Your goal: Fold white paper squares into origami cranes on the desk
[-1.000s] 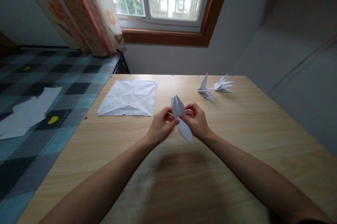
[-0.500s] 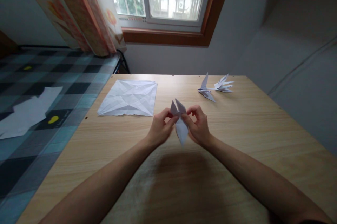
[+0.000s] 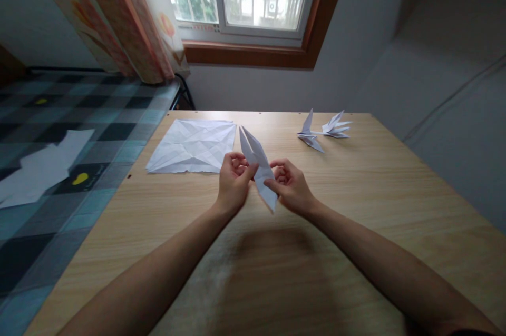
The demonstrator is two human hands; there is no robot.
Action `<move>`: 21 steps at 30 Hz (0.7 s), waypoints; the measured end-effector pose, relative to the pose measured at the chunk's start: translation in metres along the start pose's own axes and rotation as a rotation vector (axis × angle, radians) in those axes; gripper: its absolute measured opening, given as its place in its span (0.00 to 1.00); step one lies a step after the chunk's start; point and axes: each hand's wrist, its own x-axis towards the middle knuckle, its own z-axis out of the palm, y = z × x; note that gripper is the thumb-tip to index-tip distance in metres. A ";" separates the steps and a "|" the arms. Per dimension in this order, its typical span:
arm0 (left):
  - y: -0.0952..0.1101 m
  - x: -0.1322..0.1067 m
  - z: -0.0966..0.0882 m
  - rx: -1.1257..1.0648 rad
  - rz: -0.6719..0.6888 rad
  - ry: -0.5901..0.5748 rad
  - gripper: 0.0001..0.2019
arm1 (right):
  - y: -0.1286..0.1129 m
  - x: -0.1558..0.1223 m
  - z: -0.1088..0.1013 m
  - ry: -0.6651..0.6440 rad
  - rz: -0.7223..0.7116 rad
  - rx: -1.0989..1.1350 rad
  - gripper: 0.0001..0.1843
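A folded piece of white paper point(image 3: 259, 162), long and diamond-shaped with a split upper end, is held above the table between my hands. My left hand point(image 3: 234, 180) pinches its left edge, thumb on the front face. On the right edge, lower down, my right hand point(image 3: 291, 186) grips it with the thumb in front and the fingers curled behind. Two points stick up at the top left, and a single point faces down toward me. Parts of the fingers are hidden behind the paper.
A creased white sheet point(image 3: 193, 146) lies at the table's back left. Folded paper cranes point(image 3: 310, 133) stand at the back right on the wooden table point(image 3: 375, 178). Left of the table is a bed point(image 3: 130, 99) with loose white paper point(image 3: 43, 167) on it.
The folded paper has opened from a bent shape into a long diamond, its split end now raised toward the upper left. My left hand has shifted slightly left.
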 end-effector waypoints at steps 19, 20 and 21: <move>-0.002 -0.009 -0.003 0.195 -0.007 -0.393 0.13 | 0.005 0.010 -0.004 -0.040 0.127 0.196 0.24; -0.002 -0.010 -0.003 0.202 -0.012 -0.398 0.13 | 0.004 0.009 -0.004 -0.045 0.134 0.184 0.26; -0.001 -0.010 -0.002 0.205 -0.016 -0.398 0.14 | 0.003 0.009 -0.004 -0.052 0.143 0.172 0.27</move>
